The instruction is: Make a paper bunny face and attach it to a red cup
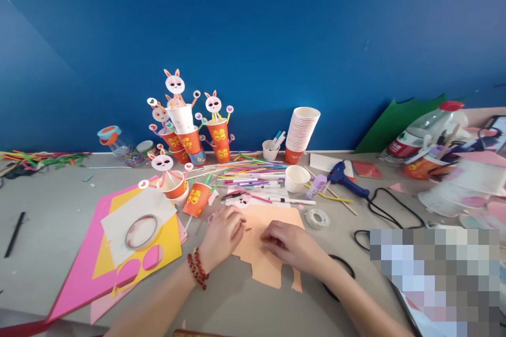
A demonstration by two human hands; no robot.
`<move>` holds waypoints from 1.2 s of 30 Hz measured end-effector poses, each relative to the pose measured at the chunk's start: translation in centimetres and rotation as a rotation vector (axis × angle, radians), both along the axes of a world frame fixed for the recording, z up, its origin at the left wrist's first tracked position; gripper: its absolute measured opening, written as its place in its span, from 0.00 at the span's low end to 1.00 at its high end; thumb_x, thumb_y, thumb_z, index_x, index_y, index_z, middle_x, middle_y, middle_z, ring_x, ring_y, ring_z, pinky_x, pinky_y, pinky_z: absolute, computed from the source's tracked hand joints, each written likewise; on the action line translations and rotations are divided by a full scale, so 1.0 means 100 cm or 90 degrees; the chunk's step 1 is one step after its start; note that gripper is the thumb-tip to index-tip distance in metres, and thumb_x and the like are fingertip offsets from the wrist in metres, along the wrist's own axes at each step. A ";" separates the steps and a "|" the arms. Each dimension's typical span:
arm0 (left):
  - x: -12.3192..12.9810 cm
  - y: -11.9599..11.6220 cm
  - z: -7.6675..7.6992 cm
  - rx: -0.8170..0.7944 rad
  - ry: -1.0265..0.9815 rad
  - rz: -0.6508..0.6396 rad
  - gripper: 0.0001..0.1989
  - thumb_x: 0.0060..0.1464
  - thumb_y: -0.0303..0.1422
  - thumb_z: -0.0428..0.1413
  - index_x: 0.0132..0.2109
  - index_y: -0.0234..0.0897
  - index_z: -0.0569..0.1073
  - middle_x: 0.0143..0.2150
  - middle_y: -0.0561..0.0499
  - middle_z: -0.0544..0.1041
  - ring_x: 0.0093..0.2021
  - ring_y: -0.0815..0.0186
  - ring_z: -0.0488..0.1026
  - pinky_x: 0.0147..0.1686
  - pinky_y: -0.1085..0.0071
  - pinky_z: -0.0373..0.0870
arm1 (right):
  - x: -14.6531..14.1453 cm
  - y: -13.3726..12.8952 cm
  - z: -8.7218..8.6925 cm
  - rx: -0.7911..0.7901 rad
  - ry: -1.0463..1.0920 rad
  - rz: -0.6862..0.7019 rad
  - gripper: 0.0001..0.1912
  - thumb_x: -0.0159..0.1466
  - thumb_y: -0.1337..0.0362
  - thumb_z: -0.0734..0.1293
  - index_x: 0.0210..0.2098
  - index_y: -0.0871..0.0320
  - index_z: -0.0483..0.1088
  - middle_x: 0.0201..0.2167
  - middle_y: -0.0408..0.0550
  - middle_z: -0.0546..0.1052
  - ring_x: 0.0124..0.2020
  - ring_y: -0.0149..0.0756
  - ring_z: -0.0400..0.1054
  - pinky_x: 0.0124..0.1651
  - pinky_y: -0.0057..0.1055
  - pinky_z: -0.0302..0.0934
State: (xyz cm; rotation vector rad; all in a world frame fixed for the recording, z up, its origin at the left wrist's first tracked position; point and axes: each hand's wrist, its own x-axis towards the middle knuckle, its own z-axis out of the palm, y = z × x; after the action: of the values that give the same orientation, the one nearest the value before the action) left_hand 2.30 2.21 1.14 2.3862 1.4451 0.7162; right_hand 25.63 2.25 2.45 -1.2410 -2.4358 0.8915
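Several cups (218,134) carry rabbit faces and little arms and look finished, while one loose rabbit face (242,202) lies flat just beyond your left hand (223,237), and the cup stack (301,129) is undecorated. Your peach paper (290,215) lies beneath both hands, its near edge cut unevenly. Your left fingers curl close together, those of your right hand (290,245) bend loosely; I cannot tell whether either pinches anything.
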 end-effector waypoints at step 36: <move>0.015 -0.007 0.004 0.021 0.183 -0.023 0.02 0.60 0.30 0.52 0.37 0.39 0.68 0.38 0.49 0.70 0.42 0.57 0.65 0.41 0.59 0.58 | 0.003 0.000 -0.003 0.003 0.024 0.005 0.06 0.64 0.68 0.65 0.39 0.56 0.74 0.36 0.46 0.77 0.36 0.36 0.72 0.38 0.27 0.63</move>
State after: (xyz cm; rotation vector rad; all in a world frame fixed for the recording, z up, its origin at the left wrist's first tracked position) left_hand 3.76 1.46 1.49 2.6179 1.4994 0.4029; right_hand 25.88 2.27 2.18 -1.2016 -2.4142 0.9020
